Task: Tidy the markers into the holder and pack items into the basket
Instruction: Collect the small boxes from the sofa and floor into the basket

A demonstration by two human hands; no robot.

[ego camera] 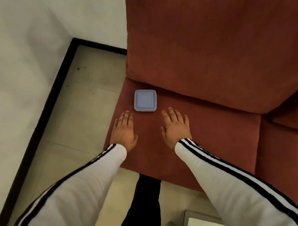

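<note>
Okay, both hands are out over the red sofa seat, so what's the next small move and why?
Probably slide the right hand forward and left to pick up the pale blue square container. It is the only loose item on the sofa seat, just beyond the fingertips, and both hands are open and empty. No basket is visible.

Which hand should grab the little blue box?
Probably the left hand: its fingertips lie just below the square pale-blue plastic container's near-left corner. The right hand is open too, slightly farther aside.
</note>
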